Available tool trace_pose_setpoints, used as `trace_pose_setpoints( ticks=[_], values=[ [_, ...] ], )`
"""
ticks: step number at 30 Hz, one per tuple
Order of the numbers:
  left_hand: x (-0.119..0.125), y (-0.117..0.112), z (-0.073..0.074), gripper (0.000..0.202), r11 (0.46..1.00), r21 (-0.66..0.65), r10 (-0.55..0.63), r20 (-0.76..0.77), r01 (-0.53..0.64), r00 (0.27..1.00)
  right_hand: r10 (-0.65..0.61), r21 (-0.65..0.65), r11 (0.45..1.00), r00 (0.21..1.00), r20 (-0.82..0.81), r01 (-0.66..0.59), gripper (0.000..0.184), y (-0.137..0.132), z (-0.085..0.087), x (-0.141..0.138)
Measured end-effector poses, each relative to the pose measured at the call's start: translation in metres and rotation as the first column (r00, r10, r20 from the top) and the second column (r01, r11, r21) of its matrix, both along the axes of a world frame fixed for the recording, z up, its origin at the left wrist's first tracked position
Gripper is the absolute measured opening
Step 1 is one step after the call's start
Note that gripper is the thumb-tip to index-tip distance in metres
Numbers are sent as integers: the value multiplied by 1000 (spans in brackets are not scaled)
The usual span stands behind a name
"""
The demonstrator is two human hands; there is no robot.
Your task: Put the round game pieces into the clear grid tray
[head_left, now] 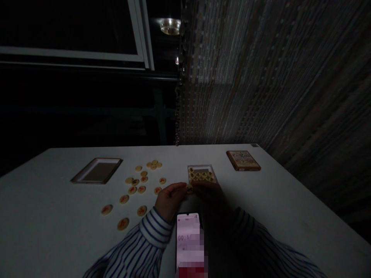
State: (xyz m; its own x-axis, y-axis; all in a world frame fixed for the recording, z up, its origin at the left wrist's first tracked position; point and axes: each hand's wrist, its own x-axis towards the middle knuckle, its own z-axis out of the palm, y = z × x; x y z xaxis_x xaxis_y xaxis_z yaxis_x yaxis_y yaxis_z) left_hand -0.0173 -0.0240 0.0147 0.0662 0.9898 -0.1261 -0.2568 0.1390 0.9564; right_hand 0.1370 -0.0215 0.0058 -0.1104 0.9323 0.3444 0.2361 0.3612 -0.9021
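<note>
A round wooden xiangqi piece [189,189] with a dark character sits between the fingertips of both my hands. My left hand [170,200] is closed, pinching the piece from the left. From the other side my right hand [211,196], mostly in shadow, is closed with its fingertips at the piece's right edge. Just beyond my fingers is a small open box tray [213,172], holding several xiangqi pieces with dark characters in it. Its near side is hidden by my hands. To the left, loose xiangqi pieces [142,210] lie scattered, many with red characters, some showing no visible marking.
A lit phone [188,235] showing a timer lies on the white table [58,227] between my forearms. At the far left is another shallow open tray [98,170]. A printed box [243,160] lies at the far right. Behind the table hangs a string curtain [226,77].
</note>
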Motion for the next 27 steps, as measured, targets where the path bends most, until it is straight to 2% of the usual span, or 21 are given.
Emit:
trace_pose_setpoints(
  ticks=[6,9,14,18,23,27],
  values=[
    [-2,2,0,28,1000,2,9,4,-9,1000,-16,24,1000,998,54,14,23,1,-2,-1],
    [-1,3,-2,29,999,11,46,40,-46,998,-44,126,992,990,137,27,22,2,-3,-1],
    [1,1,-1,33,999,34,16,74,-19,997,-25,336,939,956,292,-78,24,5,-1,-1],
    [2,0,0,34,1000,16,20,118,-22,993,-57,391,916,934,353,-91,26,4,3,1],
    [4,0,-1,31,999,28,-37,175,32,984,-115,468,877,897,427,-111,26,3,6,3],
    [4,0,-3,30,999,22,-46,173,42,984,-130,488,861,867,482,-142,28,4,7,6]
  ],
)
